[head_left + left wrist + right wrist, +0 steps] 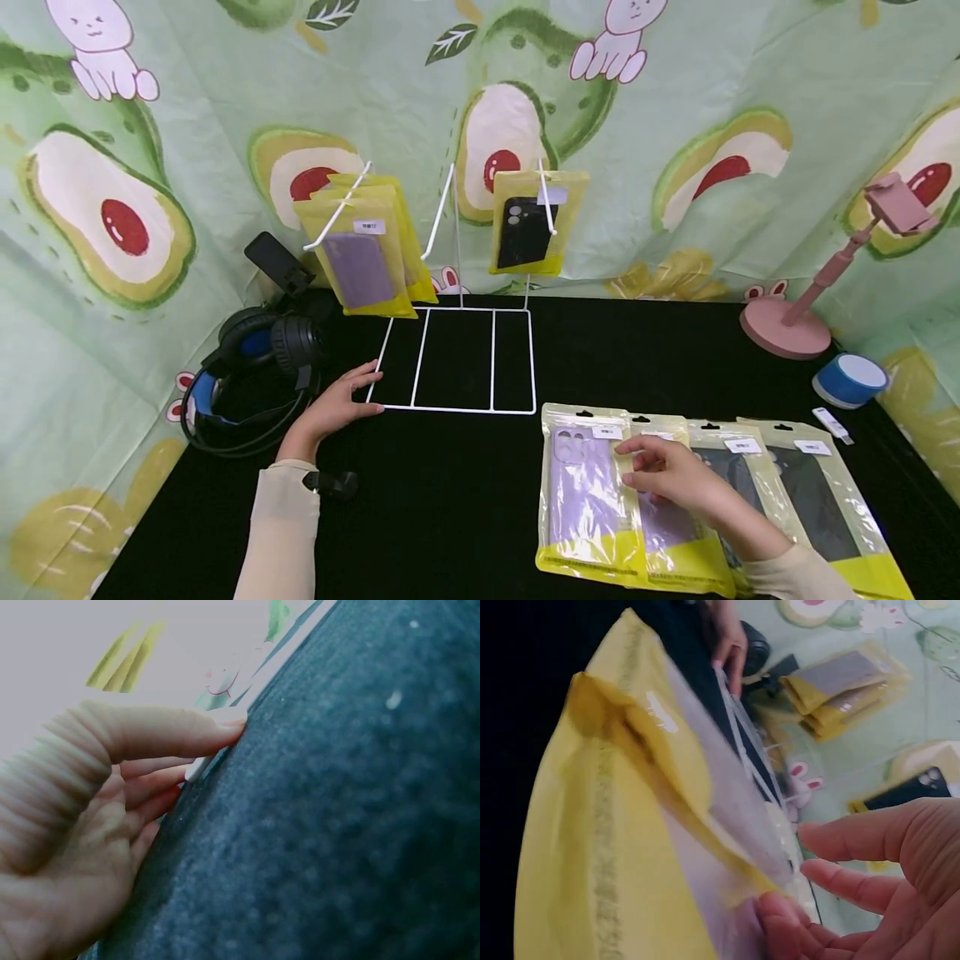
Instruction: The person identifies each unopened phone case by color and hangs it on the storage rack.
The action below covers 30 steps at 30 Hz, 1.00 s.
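My left hand (337, 408) holds the front left corner of a white wire rack (450, 409), its thumb (217, 724) on the front wire. My right hand (675, 479) hovers over the flat row of packaged phone cases, thumb and index finger apart. Below it is a lilac phone case in a yellow-bottomed bag (686, 562), partly covered by the hand; a lower fingertip seems to touch that bag in the right wrist view. Left of it lies another bagged lilac phone case (581, 492). Bagged dark phone cases (813, 500) lie to the right.
Lilac phone cases in bags (360, 267) hang from the rack's left hook, and a black one (517, 237) from the right hook. The middle hook (438, 212) is bare. Black headphones (296, 342) lie left; a pink phone stand (787, 325) and blue tape roll (843, 387) stand right.
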{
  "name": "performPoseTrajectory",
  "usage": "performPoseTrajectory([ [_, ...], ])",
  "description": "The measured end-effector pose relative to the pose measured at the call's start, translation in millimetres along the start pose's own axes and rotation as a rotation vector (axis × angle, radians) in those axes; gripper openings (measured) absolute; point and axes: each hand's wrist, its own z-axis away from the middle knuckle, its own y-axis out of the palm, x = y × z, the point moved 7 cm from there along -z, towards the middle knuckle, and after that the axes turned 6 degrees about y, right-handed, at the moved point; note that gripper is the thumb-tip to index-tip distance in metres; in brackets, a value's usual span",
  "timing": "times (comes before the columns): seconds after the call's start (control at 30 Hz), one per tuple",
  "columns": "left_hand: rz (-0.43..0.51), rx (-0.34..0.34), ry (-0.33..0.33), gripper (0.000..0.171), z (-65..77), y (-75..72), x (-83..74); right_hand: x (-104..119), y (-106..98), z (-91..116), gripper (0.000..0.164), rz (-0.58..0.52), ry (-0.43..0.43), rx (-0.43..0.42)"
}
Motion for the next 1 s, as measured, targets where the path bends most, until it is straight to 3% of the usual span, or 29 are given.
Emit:
performPoseTrajectory([
  [0.13, -0.006, 0.001, -0.001, 0.063, -0.5, 1.7, 0.8, 1, 1, -5, 0.032, 0.025, -0.026, -0.034],
  [0.33, -0.014, 0.002, 0.002, 0.063, -2.9, 3.4, -0.8, -4, -2, -11, 0.018, 0.084, 0.046, -0.164],
  [0.5, -0.019, 0.005, -0.007, 0.063, -3.1, 3.2, -1.6, -6, -1, -12, 0.009, 0.080, 0.060, -0.203],
  [0.77, -0.022, -0.003, 0.011, 0.063, -3.9, 2.0, 0.5, 3, 5, 0, 0.034, 0.090, 0.066, -0.093],
  [0.9, -0.021, -0.004, 0.013, 0.064, -3.6, 1.2, 1.7, 14, 16, 7, 0.045, 0.100, 0.006, -0.006],
  [1.0, -0.014, -0.002, 0.009, 0.064, -2.7, 1.2, 1.8, 21, 25, 7, 0.050, 0.154, -0.049, -0.002],
])
